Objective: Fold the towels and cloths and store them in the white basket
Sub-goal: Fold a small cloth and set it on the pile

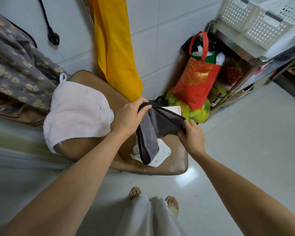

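Our left hand (pixel 129 114) and right hand (pixel 191 133) each pinch an edge of a grey cloth (pixel 153 126), held above a brown chair seat (pixel 175 160). A white cloth (pixel 162 152) lies beneath it near the seat's right edge; a pink towel (pixel 77 114) drapes the left edge. White baskets (pixel 255 19) sit on a metal shelf, upper right, well apart.

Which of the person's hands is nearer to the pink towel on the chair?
The left. The left hand grips the grey cloth just right of the pink towel; the right hand holds the cloth's other end, farther right.
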